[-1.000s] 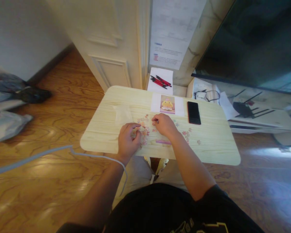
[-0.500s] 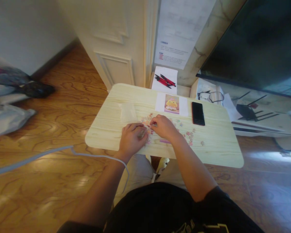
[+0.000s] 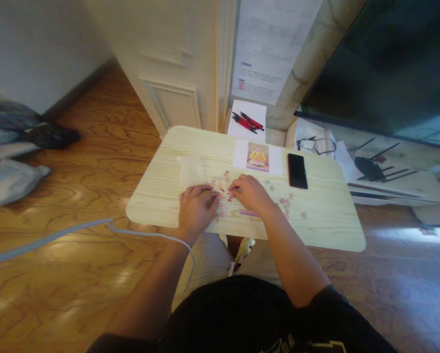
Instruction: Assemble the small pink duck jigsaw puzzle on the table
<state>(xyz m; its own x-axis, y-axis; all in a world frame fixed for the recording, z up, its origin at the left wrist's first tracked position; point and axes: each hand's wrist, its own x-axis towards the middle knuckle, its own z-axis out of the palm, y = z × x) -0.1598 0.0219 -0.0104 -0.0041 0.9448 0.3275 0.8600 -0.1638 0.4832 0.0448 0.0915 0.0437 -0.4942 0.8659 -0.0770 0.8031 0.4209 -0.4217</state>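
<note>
A small light wooden table [image 3: 161,201] stands in front of me. Several small pink and yellow puzzle pieces [image 3: 222,184] lie scattered near its middle, with more pieces [image 3: 284,203] to the right. My left hand [image 3: 195,208] rests on the table with curled fingers, its tips at the pile. My right hand [image 3: 250,192] is closed in a pinch at the same pile, fingertips almost meeting the left ones. What each pinches is too small to name. A picture card [image 3: 257,157] of a yellow figure lies beyond the pieces.
A black phone [image 3: 297,170] lies right of the card, and a clear plastic bag [image 3: 190,169] left of the pieces. Red and black pens [image 3: 247,121] sit on paper behind the table. A white cable [image 3: 76,230] runs across the wooden floor at left.
My two hands have drawn closer together over the pile of pieces. The camera view shifted slightly.
</note>
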